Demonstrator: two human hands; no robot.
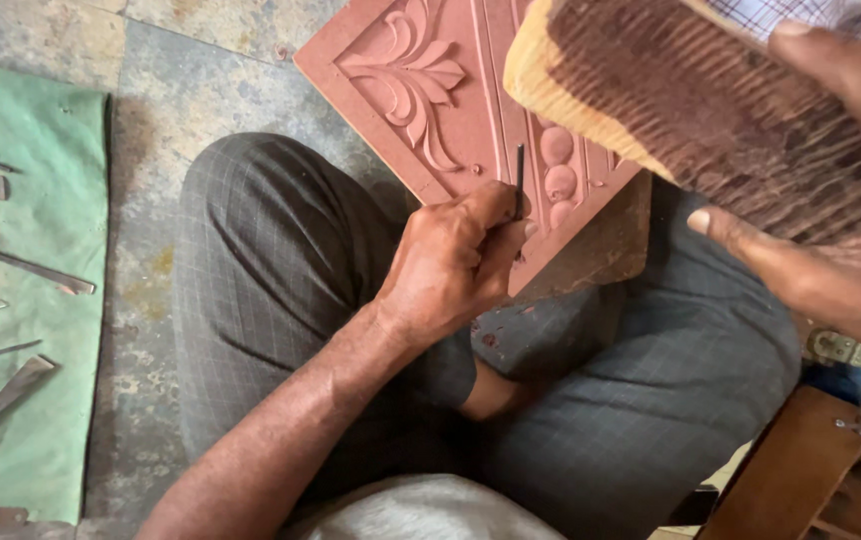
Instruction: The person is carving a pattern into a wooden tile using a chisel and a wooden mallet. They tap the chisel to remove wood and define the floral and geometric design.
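On the lap, propped across the crossed legs in grey checked trousers (270,260), a reddish carved stone slab (450,110) was resting, tilted with one corner pointing down toward the knees. A leafy floral motif (410,70) was cut into its face, and a row of rounded bead shapes (557,165) ran along the border next to it. A thin dark chisel (519,180) was held upright against the slab, just beside those beads, and the left hand (450,265) was clamped tight round its lower part, fingers curled fully closed on it. Up and to the right, pretty close to the camera, a chunky wooden mallet (710,110) with a dark, ridged, worn face was gripped by the right hand (830,230), thumb and fingers wrapped shut on it, well above the chisel and not touching it. Off to the left, a green cloth (40,420) was spread on the stone floor (180,90), with several more metal chisels (20,262) laid out on it. At the bottom right, part of a brown wooden piece (790,470) could be seen.
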